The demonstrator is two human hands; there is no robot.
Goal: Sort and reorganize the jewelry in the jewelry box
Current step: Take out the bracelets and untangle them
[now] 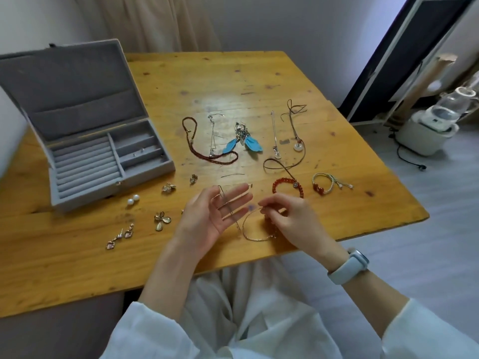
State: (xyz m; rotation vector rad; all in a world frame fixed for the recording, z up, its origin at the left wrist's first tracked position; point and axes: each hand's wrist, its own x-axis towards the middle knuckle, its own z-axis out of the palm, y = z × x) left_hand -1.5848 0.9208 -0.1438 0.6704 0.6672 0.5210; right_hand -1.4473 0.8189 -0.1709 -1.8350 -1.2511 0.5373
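An open grey velvet jewelry box [85,161] stands at the table's left, with small studs in one right compartment. My left hand [215,216] is palm up with straight fingers, and a thin silver chain [248,229] is draped over them. My right hand [287,216] pinches that chain near its end, just above the table's front edge. A red bead bracelet [278,183] lies just behind my right hand. Blue feather earrings [243,143] and a dark red bead necklace [197,151] lie mid-table.
Loose earrings lie front left: pearl studs [133,200], flower earrings [162,220], pink drop earrings [119,237]. A cord necklace with a white ring [298,146] and a cream cord bracelet [324,183] lie at the right. The table's right edge [404,193] drops to the floor.
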